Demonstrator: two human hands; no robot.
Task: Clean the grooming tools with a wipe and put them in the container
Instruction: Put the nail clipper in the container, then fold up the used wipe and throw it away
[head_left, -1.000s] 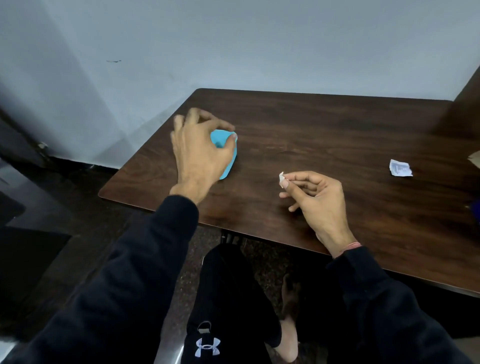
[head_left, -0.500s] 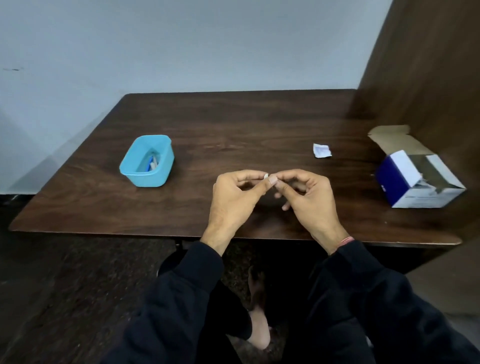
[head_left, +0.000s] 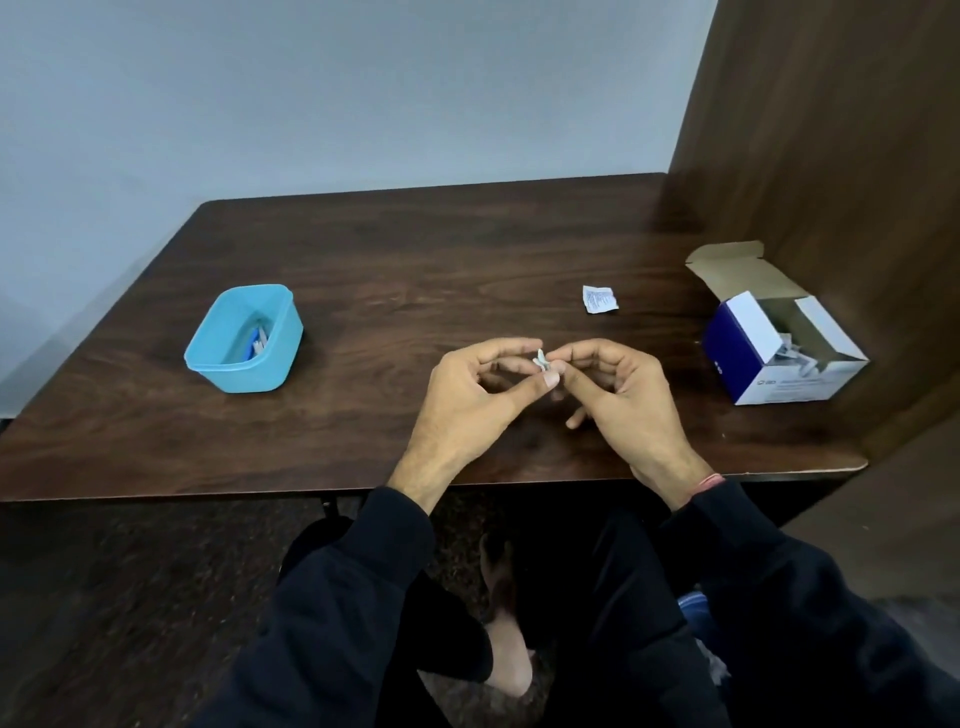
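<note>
White wipe (head_left: 541, 359) sits between my two hands, pinched by left hand (head_left: 467, 400) and right hand (head_left: 618, 395) fingertips above the table (head_left: 415, 260); blue container (head_left: 244, 340) stays far left.

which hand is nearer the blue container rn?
Left. The left hand sits mid-table, right of the blue container; the right hand is farther right. Both pinch a small white wipe.

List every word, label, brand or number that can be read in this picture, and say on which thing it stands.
Nothing can be read for certain.
Blue and white carton: a small white logo and a line of print on its front, too blurred to read.
Torn sachet on the table: fine print, too small to read.
Blue container: no text visible.
</note>
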